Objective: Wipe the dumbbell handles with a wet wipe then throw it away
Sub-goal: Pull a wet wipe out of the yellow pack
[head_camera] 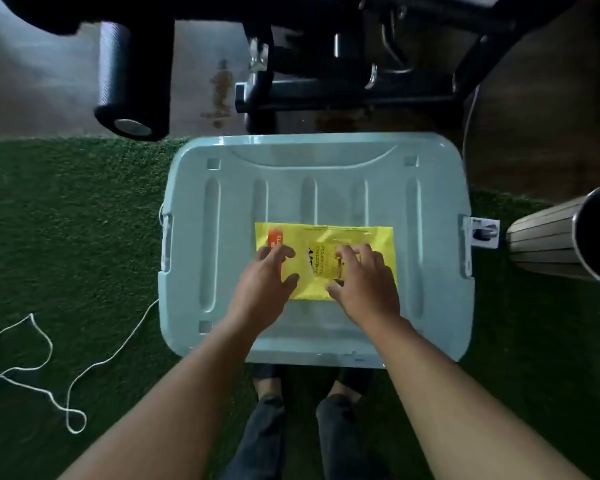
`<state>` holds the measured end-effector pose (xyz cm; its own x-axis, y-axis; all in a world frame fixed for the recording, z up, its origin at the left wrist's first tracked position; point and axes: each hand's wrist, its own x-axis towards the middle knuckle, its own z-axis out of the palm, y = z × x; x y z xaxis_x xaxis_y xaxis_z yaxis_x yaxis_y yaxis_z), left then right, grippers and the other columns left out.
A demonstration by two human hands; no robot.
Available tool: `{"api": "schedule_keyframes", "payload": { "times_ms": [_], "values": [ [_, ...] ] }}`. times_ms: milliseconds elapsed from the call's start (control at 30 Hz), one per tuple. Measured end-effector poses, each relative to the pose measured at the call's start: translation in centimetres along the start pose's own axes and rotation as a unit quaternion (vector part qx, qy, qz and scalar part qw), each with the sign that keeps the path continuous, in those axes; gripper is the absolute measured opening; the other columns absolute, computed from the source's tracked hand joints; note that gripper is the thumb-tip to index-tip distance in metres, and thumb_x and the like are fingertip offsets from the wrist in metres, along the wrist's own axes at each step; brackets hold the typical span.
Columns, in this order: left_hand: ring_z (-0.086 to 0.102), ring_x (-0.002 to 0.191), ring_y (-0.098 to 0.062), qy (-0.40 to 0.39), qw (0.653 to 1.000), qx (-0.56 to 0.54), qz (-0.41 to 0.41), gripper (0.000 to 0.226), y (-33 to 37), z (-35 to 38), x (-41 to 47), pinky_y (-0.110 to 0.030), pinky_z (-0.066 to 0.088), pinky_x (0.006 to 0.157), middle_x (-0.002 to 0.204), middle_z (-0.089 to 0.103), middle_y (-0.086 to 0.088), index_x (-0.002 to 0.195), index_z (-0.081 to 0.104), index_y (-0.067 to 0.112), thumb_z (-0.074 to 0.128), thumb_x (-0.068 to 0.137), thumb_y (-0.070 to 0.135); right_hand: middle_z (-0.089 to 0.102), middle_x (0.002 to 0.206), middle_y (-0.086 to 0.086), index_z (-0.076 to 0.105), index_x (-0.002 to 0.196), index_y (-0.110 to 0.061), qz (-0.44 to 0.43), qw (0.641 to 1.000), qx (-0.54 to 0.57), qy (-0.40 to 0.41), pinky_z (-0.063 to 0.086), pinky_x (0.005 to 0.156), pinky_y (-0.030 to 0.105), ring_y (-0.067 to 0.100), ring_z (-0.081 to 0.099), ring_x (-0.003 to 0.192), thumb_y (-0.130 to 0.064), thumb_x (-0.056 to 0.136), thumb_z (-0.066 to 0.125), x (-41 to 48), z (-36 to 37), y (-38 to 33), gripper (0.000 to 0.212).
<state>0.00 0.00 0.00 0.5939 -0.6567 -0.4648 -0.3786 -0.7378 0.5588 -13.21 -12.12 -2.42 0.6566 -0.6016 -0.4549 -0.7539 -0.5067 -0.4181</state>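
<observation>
- Yellow wipe pack (pixel 326 237) is lying flat on a pale blue bin lid (pixel 312 188), toward the near half, long side running left to right.
- Left hand (pixel 262 282) is on the left end of the pack, fingers (pixel 278 252) a bit bent and spread on top of it by the orange patch, thumb on the near edge. Looks like pressing down, not wrapped round anything.
- Right hand (pixel 366 285) is over the middle-right of the pack, fingertips (pixel 352 254) curled down onto the printed label. It's blurry there, so I honestly can't tell if it's pinching the flap or only touching it.
- Both forearms come in from the bottom of the view, and the person's legs (pixel 267 431) and shoes show just below the near edge of the lid.
- The lid has clips on both short sides — the right clip (pixel 466 244) has a small white tag next to it.
- Everything sits on green turf (pixel 66 220), with a white cord (pixel 32 315) looping about on the left.
- Behind the lid there's a dark machine frame (pixel 361 88) and a black padded roller (pixel 118 81).
- Off to the right, a slatted can (pixel 548 237) with a metal rim — well apart from the hands.
</observation>
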Motion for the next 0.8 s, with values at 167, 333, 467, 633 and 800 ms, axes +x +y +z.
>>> {"api": "schedule_keyframes", "payload": {
  "times_ms": [167,333,467,633,800],
  "values": [
    [0.050,0.118,-0.027,-0.016,0.995,0.096,0.023,0.045,-2.7,2.9,2.1,-0.040,0.045,0.099,0.135,0.048,-0.003,0.133,0.056,0.027,0.068,0.089,0.032,0.059,0.115,0.005,0.065,0.116,-0.017,0.019,0.996,0.031,0.086,0.050,0.080,0.040,0.030,0.057,0.103,-0.022,0.076,0.080,0.9,3.3,1.1,0.042],
    [0.049,0.111,-0.033,0.016,0.986,0.160,0.053,0.037,-3.4,4.4,2.3,-0.040,0.044,0.092,0.124,0.055,-0.005,0.120,0.066,0.025,0.072,0.084,0.032,0.065,0.094,0.003,0.068,0.100,-0.015,0.069,0.975,0.171,0.125,0.043,0.069,0.030,0.022,0.057,0.085,-0.026,0.087,0.071,0.5,3.2,1.6,0.017],
    [0.052,0.107,-0.033,0.042,0.985,0.152,0.069,0.042,-2.3,5.2,3.0,-0.041,0.043,0.095,0.120,0.059,-0.005,0.122,0.065,0.024,0.073,0.082,0.035,0.059,0.076,-0.003,0.066,0.093,-0.015,0.111,0.962,0.222,0.113,0.028,0.054,0.024,0.018,0.052,0.069,-0.033,0.091,0.067,-0.2,2.5,2.4,0.018],
    [0.050,0.111,-0.026,-0.010,0.986,0.129,0.109,0.053,-0.1,6.6,3.8,-0.040,0.041,0.094,0.123,0.058,0.000,0.134,0.056,0.032,0.066,0.085,0.048,0.067,0.078,0.000,0.070,0.100,-0.014,0.133,0.955,0.243,0.107,0.034,0.050,0.018,0.014,0.054,0.064,-0.042,0.092,0.066,0.0,2.6,3.0,0.029],
    [0.049,0.109,-0.025,-0.019,0.990,0.088,0.109,0.058,0.6,7.3,4.1,-0.042,0.041,0.093,0.120,0.057,0.003,0.137,0.052,0.039,0.067,0.083,0.051,0.049,0.056,-0.009,0.064,0.078,-0.014,0.163,0.948,0.259,0.093,0.036,0.046,0.014,0.006,0.045,0.051,-0.049,0.093,0.061,0.2,2.3,3.1,0.038]
  ]
}}
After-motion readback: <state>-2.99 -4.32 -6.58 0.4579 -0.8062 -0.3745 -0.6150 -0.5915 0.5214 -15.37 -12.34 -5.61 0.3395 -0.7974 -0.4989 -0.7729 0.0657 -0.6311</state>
